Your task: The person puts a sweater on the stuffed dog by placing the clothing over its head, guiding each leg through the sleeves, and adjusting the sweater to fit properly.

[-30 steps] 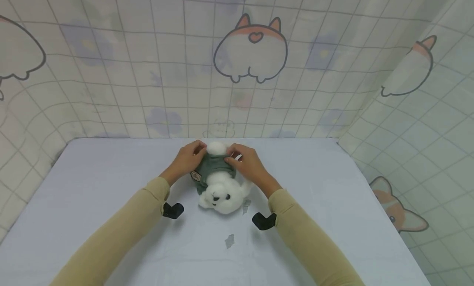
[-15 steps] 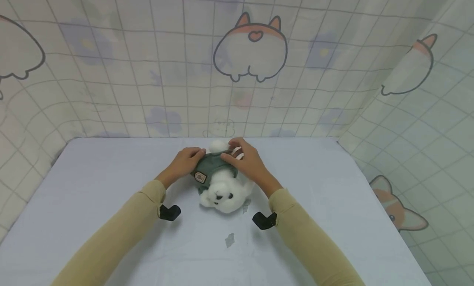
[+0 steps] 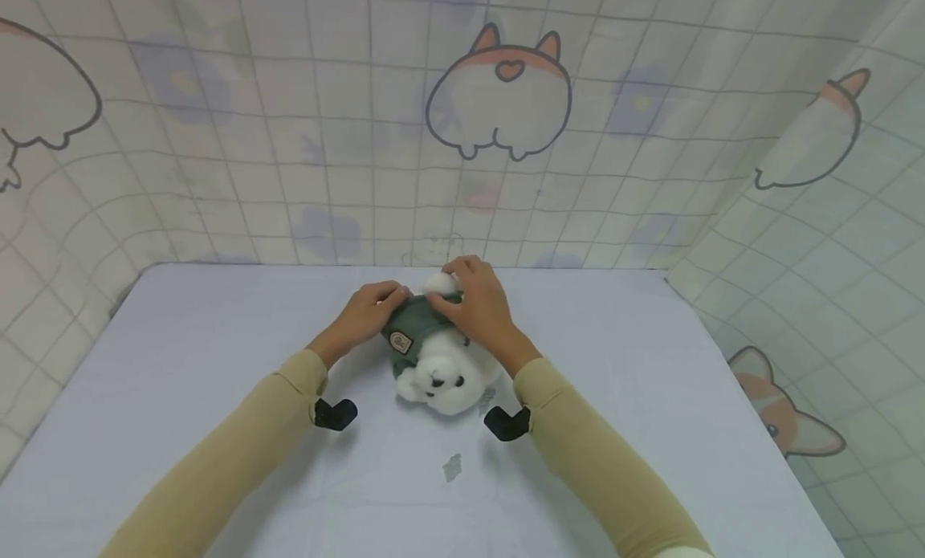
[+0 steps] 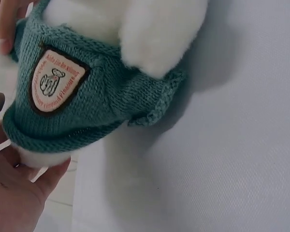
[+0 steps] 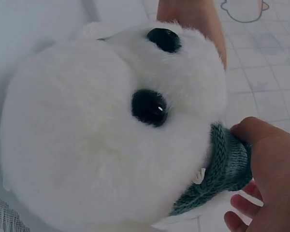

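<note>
A white plush toy dog [image 3: 451, 377] lies face up on the white tabletop, its head pointing toward me. It wears a green knitted sweater [image 3: 421, 319] with a shield-shaped patch [image 4: 58, 82]. My left hand [image 3: 364, 311] grips the sweater's lower hem on the left, and in the left wrist view the thumb and fingers [image 4: 53, 176] bracket the white fur beneath it. On the other side my right hand [image 3: 480, 303] pinches the sweater, thumb on top of the knit. The right wrist view shows the thumb [image 5: 256, 130] on the green edge and the other fingers curled below, partly hidden.
The tabletop [image 3: 614, 429] ends at a patterned curtain [image 3: 325, 140] right behind the toy. Grey patches [image 3: 452, 467] mark the cloth in front of it. Black mounts [image 3: 335, 414] stick out from both tan sleeves.
My right hand has shifted up and farther over the toy's lower end, covering more of the sweater. The toy has turned slightly, bringing the patch more into view. The head view has moved a little.
</note>
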`<action>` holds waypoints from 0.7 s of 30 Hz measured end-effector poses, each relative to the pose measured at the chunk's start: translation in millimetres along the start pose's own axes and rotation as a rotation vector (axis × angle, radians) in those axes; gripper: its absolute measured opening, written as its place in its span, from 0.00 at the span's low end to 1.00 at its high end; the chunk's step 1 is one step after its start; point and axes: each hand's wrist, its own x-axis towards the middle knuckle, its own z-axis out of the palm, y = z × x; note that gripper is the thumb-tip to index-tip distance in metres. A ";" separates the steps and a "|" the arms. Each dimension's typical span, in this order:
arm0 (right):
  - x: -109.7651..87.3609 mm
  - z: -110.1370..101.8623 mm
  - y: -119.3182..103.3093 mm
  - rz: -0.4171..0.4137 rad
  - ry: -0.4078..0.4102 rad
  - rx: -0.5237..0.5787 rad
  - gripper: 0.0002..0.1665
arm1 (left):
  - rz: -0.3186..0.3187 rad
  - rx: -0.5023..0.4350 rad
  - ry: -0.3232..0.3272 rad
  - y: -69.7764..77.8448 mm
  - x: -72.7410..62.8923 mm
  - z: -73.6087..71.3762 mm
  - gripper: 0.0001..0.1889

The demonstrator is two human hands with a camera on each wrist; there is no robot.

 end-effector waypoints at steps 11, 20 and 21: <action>-14.1 -20.6 34.2 0.229 -0.059 0.193 0.25 | -0.049 -0.090 -0.010 4.9 -1.9 1.3 0.24; -32.0 -31.3 61.7 0.268 -0.069 0.272 0.19 | -0.010 -0.160 -0.051 6.7 -2.6 4.8 0.22; -34.1 -31.7 64.6 0.273 -0.071 0.280 0.19 | -0.012 -0.163 -0.053 6.5 -2.5 5.1 0.22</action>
